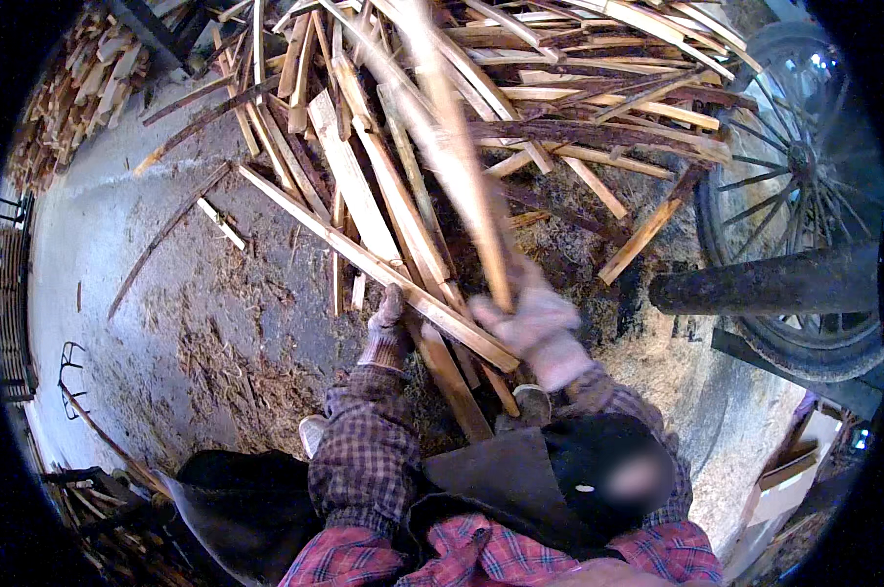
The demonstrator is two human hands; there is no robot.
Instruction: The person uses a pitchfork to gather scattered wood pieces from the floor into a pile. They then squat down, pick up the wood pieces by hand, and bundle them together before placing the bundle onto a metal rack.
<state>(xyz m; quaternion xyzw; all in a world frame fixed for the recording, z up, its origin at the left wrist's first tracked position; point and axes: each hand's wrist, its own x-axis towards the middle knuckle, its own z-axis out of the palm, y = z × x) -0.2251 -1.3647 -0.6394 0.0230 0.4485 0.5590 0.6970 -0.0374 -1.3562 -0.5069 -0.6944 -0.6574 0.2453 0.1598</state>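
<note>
My left hand, in a pale work glove, is closed on a long light wooden strip that slants from the upper left down toward my right hand. That right hand, also gloved and slightly smeared by motion, grips the lower end of another wooden strip. This second strip rises steeply toward the top edge and is blurred along its upper length. Beneath and beyond both hands, a loose heap of rough wooden strips lies on the floor, some with dark bark. One brown board runs down between my forearms.
A large spoked wheel stands at the right, with a dark cylindrical bar in front of it. Bark scraps and sawdust litter the floor. Stacked wood is at upper left, a cardboard box at lower right.
</note>
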